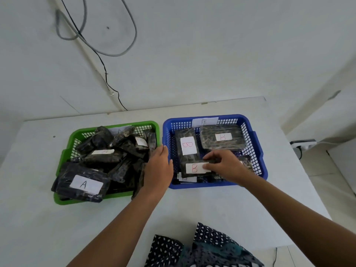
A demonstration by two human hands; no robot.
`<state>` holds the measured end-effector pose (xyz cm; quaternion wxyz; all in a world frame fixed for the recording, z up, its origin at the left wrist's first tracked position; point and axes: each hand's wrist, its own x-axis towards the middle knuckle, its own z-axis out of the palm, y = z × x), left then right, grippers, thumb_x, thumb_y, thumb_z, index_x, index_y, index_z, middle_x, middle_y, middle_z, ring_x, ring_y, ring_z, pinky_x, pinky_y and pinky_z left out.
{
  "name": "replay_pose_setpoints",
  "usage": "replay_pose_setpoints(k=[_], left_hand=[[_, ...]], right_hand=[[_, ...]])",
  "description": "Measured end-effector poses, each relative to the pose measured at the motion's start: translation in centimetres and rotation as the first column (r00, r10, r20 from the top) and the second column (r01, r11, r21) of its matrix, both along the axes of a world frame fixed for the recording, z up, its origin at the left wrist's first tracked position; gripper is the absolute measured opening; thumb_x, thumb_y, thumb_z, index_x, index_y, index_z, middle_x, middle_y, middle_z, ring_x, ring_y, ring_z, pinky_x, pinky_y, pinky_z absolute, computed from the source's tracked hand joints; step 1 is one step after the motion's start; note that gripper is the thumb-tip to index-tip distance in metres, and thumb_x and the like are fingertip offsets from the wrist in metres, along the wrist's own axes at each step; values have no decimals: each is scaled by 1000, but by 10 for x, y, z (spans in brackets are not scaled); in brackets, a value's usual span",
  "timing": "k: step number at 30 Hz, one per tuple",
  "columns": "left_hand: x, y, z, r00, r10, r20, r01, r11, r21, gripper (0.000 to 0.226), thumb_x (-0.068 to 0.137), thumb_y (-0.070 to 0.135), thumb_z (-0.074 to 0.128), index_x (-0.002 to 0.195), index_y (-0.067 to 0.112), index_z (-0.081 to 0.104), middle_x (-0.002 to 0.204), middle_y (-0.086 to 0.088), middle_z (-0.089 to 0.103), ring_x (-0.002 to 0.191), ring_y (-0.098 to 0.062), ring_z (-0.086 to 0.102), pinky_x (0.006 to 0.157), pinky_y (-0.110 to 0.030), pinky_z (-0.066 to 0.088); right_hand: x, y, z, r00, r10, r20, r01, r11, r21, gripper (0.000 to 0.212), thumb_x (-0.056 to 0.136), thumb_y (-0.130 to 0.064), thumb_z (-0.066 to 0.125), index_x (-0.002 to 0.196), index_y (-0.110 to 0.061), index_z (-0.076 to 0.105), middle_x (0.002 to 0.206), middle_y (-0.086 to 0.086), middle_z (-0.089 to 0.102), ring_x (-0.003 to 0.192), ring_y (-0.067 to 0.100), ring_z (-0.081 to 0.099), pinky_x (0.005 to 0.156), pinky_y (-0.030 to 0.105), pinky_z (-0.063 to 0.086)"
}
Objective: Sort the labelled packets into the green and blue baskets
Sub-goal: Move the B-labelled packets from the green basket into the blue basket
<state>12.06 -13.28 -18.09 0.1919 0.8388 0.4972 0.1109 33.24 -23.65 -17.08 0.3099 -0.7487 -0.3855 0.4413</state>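
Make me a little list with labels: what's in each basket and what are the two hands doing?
green basket: piled with dark packets, one at the front labelled A
blue basket: packets labelled B, lying flat
right hand: grips a B packet inside the blue basket
left hand: fingers straight, reaching into the green basket's right side
table: white, both baskets side by side

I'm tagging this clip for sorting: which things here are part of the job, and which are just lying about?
Part of the job: green basket, blue basket, packets marked A and B, right hand.
Lying about: cables, patterned cloth, table.
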Motion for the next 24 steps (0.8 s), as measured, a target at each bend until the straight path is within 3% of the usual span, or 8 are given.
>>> replay_pose_setpoints(k=[2,4,6,10,12,19,24], left_hand=[[-2,-5,-9,988,-85,-132,98,991,93,53,105,19,46,152,1,31,161,-15,30,150,-26,24,121,-30,18],[-7,-8,-19,953,-141,-268,186,971,152,55,107,17,38,155,-1,19,164,-17,18,153,-28,13,123,-33,6],[-14,-6,-26,915,-176,-363,254,950,180,57,107,15,33,156,-2,10,165,-19,9,154,-30,6,126,-38,7],[-20,-4,-36,862,-226,-453,346,916,202,57,107,14,26,154,-7,2,164,-24,5,154,-33,2,124,-40,11],[-20,-4,-37,849,-235,-474,362,912,195,57,107,14,26,154,-8,0,164,-25,4,154,-33,1,124,-40,10],[-20,-4,-24,887,-215,-409,338,906,256,54,101,14,53,146,-9,36,153,-25,39,145,-34,35,119,-42,33],[-21,-4,-18,891,-232,-390,341,909,238,52,100,15,56,143,-9,41,150,-24,43,143,-34,39,115,-43,38]], right_hand=[[-8,0,-10,997,41,69,-39,999,-28,21,84,-21,81,104,-20,73,99,-2,72,90,12,68,81,30,59],[-16,-1,-20,990,78,119,-73,996,-46,21,87,-24,78,107,-22,73,104,-3,72,87,7,64,72,17,51],[-22,-4,-29,972,122,201,-114,992,-54,27,91,-24,73,117,-22,71,112,-2,70,91,9,61,73,11,44],[-31,-8,-37,899,250,361,-263,965,-13,35,94,-19,67,129,-13,66,126,5,66,111,20,61,97,26,47],[-33,-8,-38,872,284,399,-303,953,-16,36,95,-19,63,131,-15,66,129,4,66,114,22,61,101,34,49],[-36,7,-36,787,395,475,-349,919,-186,39,98,-22,56,136,-24,62,134,3,60,121,25,55,98,40,50],[-41,15,-36,787,377,488,-296,925,-237,33,99,-26,55,131,-25,66,128,6,59,115,28,58,95,42,51]])
